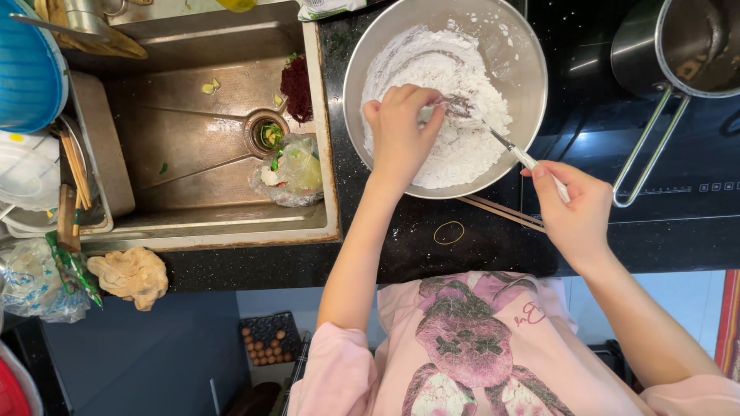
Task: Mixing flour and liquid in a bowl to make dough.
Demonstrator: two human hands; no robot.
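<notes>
My left hand [401, 135] is inside the steel mixing bowl [518, 54], fingers curled together and pinched on the head of a whisk [462, 108], picking at the wires just above the white flour [455, 146]. My right hand [574, 208] sits outside the bowl's near-right rim, fingers wrapped tight on the whisk's white handle [539, 168], holding it at a slant into the bowl. Flour is heaped across the middle and right of the bowl and smeared up the wall. Bowl stands on the black counter [370, 254], between the sink [200, 131] on the left and the induction hob [678, 154] on the right.

Risks, my call:
- Bowl is not held by either hand. A hard tug on the wires could skid or tip it; flour goes onto the counter or hob.
- Whisk head is loaded. If the clump pops free suddenly, flour could puff out over the rim.
- Fingers are between the wires; twisting the handle with the right hand could pinch them.
- Chopsticks [501, 209] lie just under the bowl's near edge, so the bowl could rock on them if it shifts.
- Saucepan [694, 38] on the hob has its long wire handle [647, 146] reaching toward my right wrist; a wide elbow swing could knock it.
- Sink edge is close on the left, and it holds a bag of scraps [291, 171]; a shove that way puts the bowl near the drop.

Cloth [131, 273] lies on the counter edge, well apart.
</notes>
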